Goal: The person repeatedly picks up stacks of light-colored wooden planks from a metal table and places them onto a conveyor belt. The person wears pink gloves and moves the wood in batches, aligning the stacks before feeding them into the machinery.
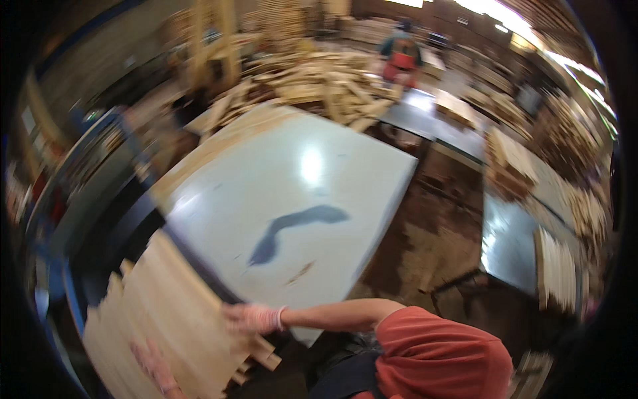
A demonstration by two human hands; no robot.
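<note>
Boards (166, 299) gathered side by side, just left of pale desk (359, 166); ends uneven, alignment judged incomplete. Loose planks (312, 83) left heaped beyond desk. Left hand (154, 364) laid open on boards; right hand (256, 319), gloved, placed at boards' edge nearest desk, grip cannot be told through blur. No containers made out.

At the lower left of the frame, your left hand (153, 364) lies spread on a row of pale wooden strips (166, 299); your right hand (251, 319), in a knitted glove, touches the strips' right edge, its fingers blurred. Beside them, a pale tabletop (359, 169) with a dark, bent stain (292, 226) fills the centre. Loose boards (299, 83) are heaped at upper centre. At upper right, your co-worker (401, 56) stands near a metal table (409, 114).
</note>
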